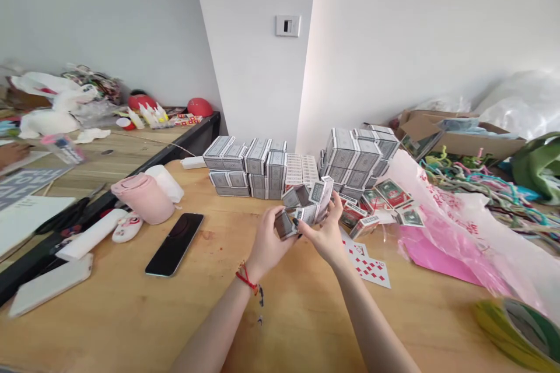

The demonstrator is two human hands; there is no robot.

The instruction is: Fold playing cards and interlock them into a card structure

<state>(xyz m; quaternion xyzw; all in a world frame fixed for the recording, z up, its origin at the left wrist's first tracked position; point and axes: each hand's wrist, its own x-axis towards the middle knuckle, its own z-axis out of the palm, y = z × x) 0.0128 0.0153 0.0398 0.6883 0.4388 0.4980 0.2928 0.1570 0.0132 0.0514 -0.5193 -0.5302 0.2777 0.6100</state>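
Both hands grip a hollow piece of folded playing cards (310, 211) with grey patterned backs, above the table's middle. My left hand (268, 242), with a red string bracelet at the wrist, closes around its left end. My right hand (327, 235) pinches the right side, thumb in front and fingers behind. Open dark cavities show between the folded cards. Just behind stand block stacks (268, 168) with the same grey pattern, and a taller block stack (356, 157) rises to the right. Loose playing cards (371, 271), red diamonds upward, lie beside my right forearm.
Red-and-green card boxes (389, 193) lie right of the hands, by crumpled pink-white plastic (455, 227). A roll of tape (516, 326) sits front right. Left are a phone (175, 245), a pink roll (146, 198) and a white slab (52, 285). A wall corner stands behind.
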